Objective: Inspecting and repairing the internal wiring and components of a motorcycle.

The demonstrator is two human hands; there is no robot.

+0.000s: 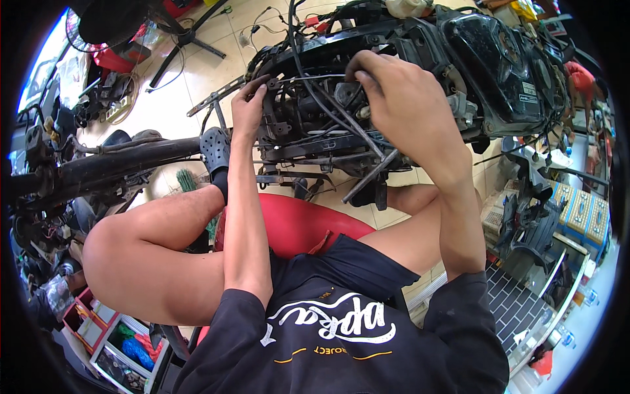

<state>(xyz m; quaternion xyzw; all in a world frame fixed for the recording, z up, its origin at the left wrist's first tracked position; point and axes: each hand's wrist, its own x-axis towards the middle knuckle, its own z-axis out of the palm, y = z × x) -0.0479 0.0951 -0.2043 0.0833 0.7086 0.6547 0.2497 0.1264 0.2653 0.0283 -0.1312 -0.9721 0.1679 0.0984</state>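
Observation:
In front of me lies a partly stripped black motorcycle frame point(308, 146), crossed by cables and tubes. A thin silvery rod or cable point(318, 77) runs across it between my two hands. My right hand point(412, 102) is curled over the frame with thumb and fingers closed around the right end of this rod. At the frame's left end, my left hand point(247, 113) has thumb and fingers pinched together beside a dark bracket point(279, 125). Whatever lies between those fingertips is too small to make out. To the right of my right hand sits a large black tank point(479, 65).
A red rounded seat point(289, 223) is under me, between my legs. Loose wiring with red connectors point(315, 23) lies beyond the frame. Leftward stretches a long black tube point(125, 161). A drawer unit point(125, 354) stands lower left, and a blue patterned box point(579, 213) at right.

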